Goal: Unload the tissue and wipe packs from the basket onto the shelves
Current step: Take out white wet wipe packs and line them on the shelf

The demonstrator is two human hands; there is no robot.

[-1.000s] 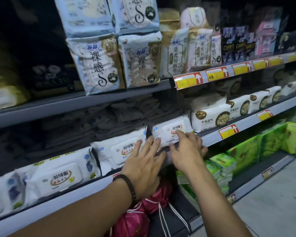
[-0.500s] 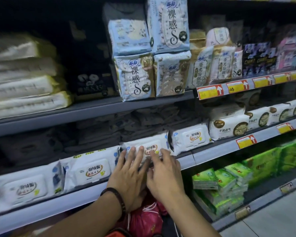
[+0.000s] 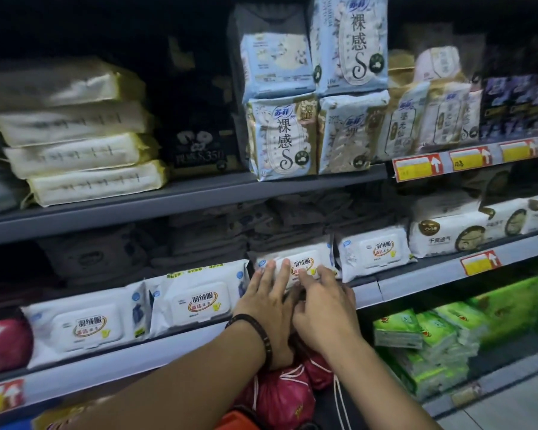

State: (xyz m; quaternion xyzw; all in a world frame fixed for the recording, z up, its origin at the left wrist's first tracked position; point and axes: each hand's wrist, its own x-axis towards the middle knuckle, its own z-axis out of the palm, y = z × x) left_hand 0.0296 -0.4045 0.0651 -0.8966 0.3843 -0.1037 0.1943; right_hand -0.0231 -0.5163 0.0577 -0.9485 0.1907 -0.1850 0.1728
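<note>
Left hand (image 3: 267, 301) and right hand (image 3: 322, 308) — fingers spread, gripping nothing — press a wipe pack (image 3: 298, 259) on the shelf (image 3: 416, 282).

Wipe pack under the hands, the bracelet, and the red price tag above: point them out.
Wipe pack (image 3: 302, 262), head view, lid label.
Bracelet (image 3: 255, 328), head view, beads on wrist.
Red price tag (image 3: 416, 166), head view, yellow centre.

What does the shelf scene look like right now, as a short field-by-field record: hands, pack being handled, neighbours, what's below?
left hand: flat, fingers spread on the wipe pack's front
right hand: fingers on the same pack's lower right edge
wipe pack: white, on the middle shelf, facing out
neighbours: matching white wipe packs on its left and right
below hands: red drawstring bags
lower right: green tissue packs
grasp: pressing, not clearly gripping
</note>
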